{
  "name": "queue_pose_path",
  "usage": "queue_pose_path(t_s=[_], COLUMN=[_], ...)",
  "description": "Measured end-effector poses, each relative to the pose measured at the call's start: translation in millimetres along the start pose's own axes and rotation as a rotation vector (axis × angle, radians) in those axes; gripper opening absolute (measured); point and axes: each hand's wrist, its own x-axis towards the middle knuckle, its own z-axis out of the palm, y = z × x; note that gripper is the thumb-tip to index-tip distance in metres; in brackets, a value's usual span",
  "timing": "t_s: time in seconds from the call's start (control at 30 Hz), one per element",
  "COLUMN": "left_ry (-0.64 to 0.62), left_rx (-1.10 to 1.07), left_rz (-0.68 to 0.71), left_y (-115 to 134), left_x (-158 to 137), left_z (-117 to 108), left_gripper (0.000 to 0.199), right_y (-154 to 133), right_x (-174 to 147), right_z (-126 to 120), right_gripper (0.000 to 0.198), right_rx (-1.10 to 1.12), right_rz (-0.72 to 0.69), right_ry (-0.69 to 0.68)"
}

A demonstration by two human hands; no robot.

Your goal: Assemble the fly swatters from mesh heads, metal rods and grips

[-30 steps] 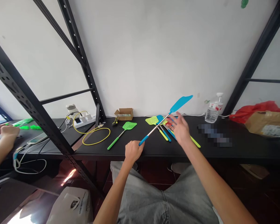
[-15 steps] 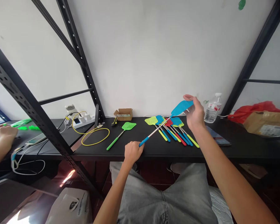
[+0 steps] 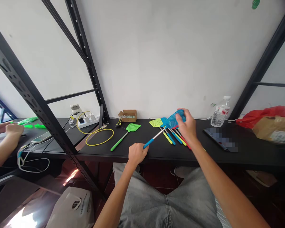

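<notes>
A blue fly swatter is held across my body, just above the black shelf. My left hand is closed round the lower end of its blue handle. At the other end, my right hand grips the edge of the blue mesh head, thumb on the near side. Beneath and behind it lies a row of fly swatters with yellow, blue and red handles, partly hidden by my right hand. A green fly swatter lies alone to the left of my left hand.
A small cardboard box and a yellow cable are at the back left. To the right stand a water bottle, a phone and a red bag. A co-worker's hands show at far left, beyond a black upright.
My right hand has moved left and down with the swatter's head, which now shows its mesh face. My left hand still holds the handle. The view has shifted slightly.
</notes>
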Motion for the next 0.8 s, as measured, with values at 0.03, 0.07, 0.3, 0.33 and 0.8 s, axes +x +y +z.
queue_pose_path(t_s=[0.03,0.07,0.3,0.33,0.8], left_ry=[-0.008,-0.014,-0.031,-0.035,-0.081], left_rx=[0.002,0.001,-0.012,-0.007,-0.019], left_rz=[0.019,0.035,0.032,0.034,-0.145], left_y=[0.3,0.6,3.1,3.1,6.1], left_x=[-0.6,-1.3,-3.7,-3.8,12.2], left_z=[-0.5,-1.1,-6.1,-6.5,-7.6], left_gripper=[0.052,0.051,0.048,0.047,0.056], right_y=[2.2,4.0,11.4,13.6,29.1], right_x=[4.1,8.4,13.4,12.4,-7.5], right_z=[-4.2,-8.9,-19.6,-18.4,-6.6], right_gripper=[0.039,0.04,0.044,0.045,0.072], right_rx=[0.017,0.038,-0.042,-0.08,-0.388], right_rz=[0.012,0.015,0.022,0.029,-0.011], right_ry=[0.007,-0.017,-0.139,-0.133,-0.061])
